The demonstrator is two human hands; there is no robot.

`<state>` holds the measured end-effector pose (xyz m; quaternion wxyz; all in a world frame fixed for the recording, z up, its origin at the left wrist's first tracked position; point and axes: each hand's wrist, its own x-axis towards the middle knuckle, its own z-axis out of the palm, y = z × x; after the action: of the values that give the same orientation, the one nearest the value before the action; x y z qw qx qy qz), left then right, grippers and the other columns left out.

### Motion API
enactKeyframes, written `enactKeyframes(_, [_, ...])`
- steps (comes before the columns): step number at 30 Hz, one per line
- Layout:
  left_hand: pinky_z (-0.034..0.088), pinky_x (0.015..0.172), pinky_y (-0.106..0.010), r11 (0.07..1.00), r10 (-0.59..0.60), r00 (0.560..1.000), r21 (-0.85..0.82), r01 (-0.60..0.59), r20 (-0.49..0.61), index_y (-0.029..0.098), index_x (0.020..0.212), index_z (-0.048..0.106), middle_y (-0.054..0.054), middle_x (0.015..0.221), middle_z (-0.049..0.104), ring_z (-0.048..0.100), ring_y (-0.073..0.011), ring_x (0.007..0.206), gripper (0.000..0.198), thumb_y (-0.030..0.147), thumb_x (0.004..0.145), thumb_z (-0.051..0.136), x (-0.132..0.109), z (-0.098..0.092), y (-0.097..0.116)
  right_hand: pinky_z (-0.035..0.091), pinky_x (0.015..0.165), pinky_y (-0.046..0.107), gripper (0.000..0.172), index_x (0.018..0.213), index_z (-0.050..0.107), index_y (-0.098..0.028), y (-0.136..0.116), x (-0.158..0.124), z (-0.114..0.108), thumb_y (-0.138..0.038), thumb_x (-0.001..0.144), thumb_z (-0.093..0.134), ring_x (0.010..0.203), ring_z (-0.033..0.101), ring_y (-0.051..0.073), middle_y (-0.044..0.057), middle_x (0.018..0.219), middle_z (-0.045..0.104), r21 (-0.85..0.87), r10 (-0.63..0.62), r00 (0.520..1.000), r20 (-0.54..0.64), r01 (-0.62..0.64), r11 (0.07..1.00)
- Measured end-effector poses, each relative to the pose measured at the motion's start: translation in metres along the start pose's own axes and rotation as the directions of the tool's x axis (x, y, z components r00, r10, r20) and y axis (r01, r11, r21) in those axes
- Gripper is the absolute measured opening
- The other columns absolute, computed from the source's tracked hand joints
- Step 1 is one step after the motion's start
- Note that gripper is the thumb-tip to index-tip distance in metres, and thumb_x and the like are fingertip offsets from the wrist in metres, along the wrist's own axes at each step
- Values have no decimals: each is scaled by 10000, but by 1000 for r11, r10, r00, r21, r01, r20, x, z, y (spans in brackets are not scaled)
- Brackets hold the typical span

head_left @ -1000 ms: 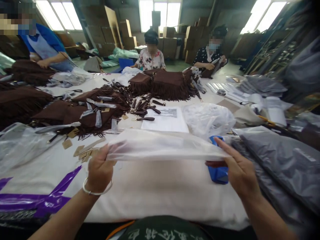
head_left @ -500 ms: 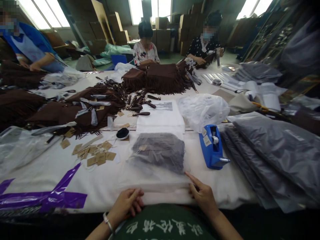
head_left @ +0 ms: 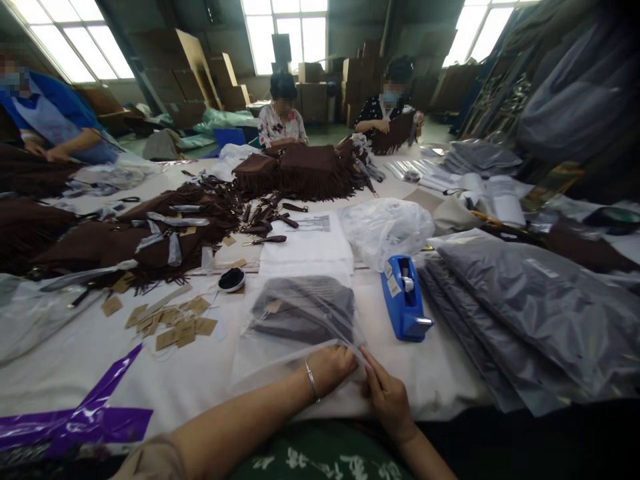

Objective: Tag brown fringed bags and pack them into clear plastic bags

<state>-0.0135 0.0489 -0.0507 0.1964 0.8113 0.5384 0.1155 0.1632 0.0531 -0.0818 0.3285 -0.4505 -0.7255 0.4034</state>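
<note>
A clear plastic bag (head_left: 270, 360) lies flat in front of me, with a dark fringed bag (head_left: 300, 310) inside it and a small tan tag showing through. My left hand (head_left: 334, 368) reaches across to the right, its fingers closed on the plastic near the bag's right corner. Close beside it, my right hand (head_left: 387, 397) pinches the plastic at the right edge. The film is drawn into folds between the two hands. Just beyond the right hand stands a blue tape dispenser (head_left: 406, 300).
Tan paper tags (head_left: 175, 323) and a small white dish of black material (head_left: 232, 280) lie left. Filled grey plastic bags (head_left: 540, 313) are stacked right. Brown fringed bags (head_left: 315, 170), short straps and crumpled plastic (head_left: 387, 230) lie farther back. Several people work across the table.
My left hand has moved right across the bag's near edge and closed on the plastic. My right hand has gone from pointing at the corner to pinching it. The view has shifted slightly.
</note>
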Motion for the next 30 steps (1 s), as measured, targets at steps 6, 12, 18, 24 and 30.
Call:
enactKeyframes(6, [471, 667, -318, 995, 32, 999, 92, -34, 27, 164, 998, 604, -127, 856, 656, 633, -222, 781, 300, 230, 944, 317, 8, -6, 0, 484, 507, 245, 506, 1342, 451, -158, 11, -5, 0, -416, 913, 380, 439, 538, 156, 0, 545, 586, 94, 106, 994, 0, -105, 990])
enactKeyframes(12, [493, 635, -303, 976, 53, 997, 207, -62, 49, 79, 938, 599, -119, 825, 670, 646, -226, 759, 187, 124, 888, 425, 13, -7, -2, 472, 482, 221, 479, 1337, 448, -156, 25, -11, 0, -391, 925, 385, 415, 522, 130, -8, 555, 581, 64, 54, 998, 16, -55, 996])
enactKeyframes(18, [495, 647, -326, 970, 19, 1000, 243, -22, 16, 56, 822, 644, -145, 796, 682, 649, -264, 778, 160, 72, 833, 485, 61, 0, -6, 498, 535, 221, 442, 1318, 468, -186, 34, -14, 5, -373, 929, 373, 443, 555, 117, -13, 595, 620, 31, -36, 997, 67, 34, 999])
enactKeyframes(24, [506, 702, -302, 969, 132, 990, 215, -119, -50, 91, 960, 637, -114, 872, 692, 643, -222, 803, 206, 195, 876, 480, 6, -22, 13, 541, 550, 233, 520, 1357, 407, -173, 20, -21, -2, -448, 916, 392, 512, 621, 146, 3, 652, 670, 163, 185, 981, -63, -173, 971])
enactKeyframes(30, [377, 1051, -405, 963, 179, 924, 252, -94, -337, 168, 1326, 418, -105, 1288, 549, 460, -216, 1232, 439, 150, 890, 465, -118, -69, -14, 560, 679, 253, 369, 1279, 503, -264, -17, -27, 0, -295, 915, 449, 714, 670, 161, 26, 851, 713, 92, -236, 971, 48, 231, 969])
